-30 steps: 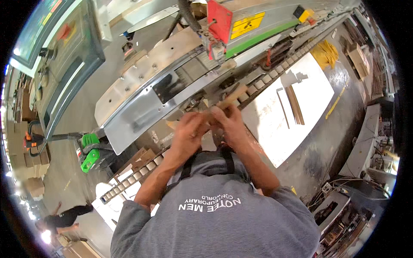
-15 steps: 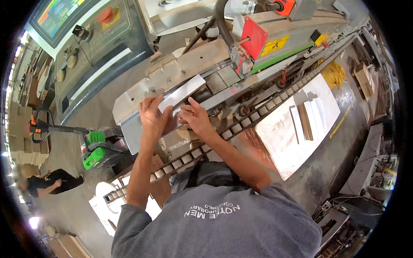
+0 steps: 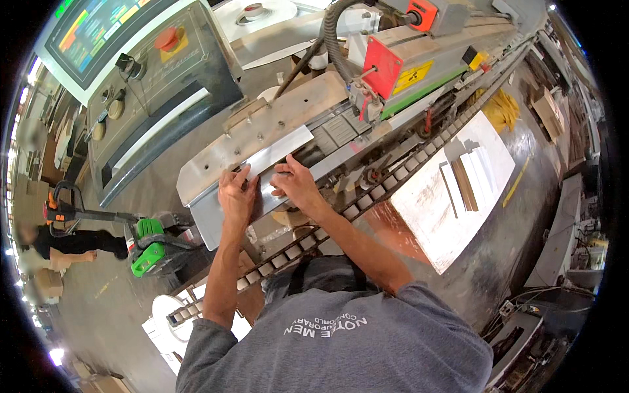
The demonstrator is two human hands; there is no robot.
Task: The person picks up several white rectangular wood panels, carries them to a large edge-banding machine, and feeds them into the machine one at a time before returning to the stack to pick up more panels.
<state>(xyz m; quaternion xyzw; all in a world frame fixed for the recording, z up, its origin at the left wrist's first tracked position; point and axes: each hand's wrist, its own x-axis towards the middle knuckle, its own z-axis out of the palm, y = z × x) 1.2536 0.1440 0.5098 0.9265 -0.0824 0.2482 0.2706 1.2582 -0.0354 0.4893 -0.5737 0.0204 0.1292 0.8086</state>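
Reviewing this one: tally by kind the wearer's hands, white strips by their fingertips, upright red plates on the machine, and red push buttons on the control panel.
Hands: 2
White strip: 1
Red plate: 1
Red button: 1
Total: 5

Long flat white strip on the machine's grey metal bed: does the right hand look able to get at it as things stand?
Probably yes: the bare right hand is close to the near edge of the white strip, and nothing visible lies between them.

left fingers hide part of white strip; screen cut off at top; co-worker's head blurred
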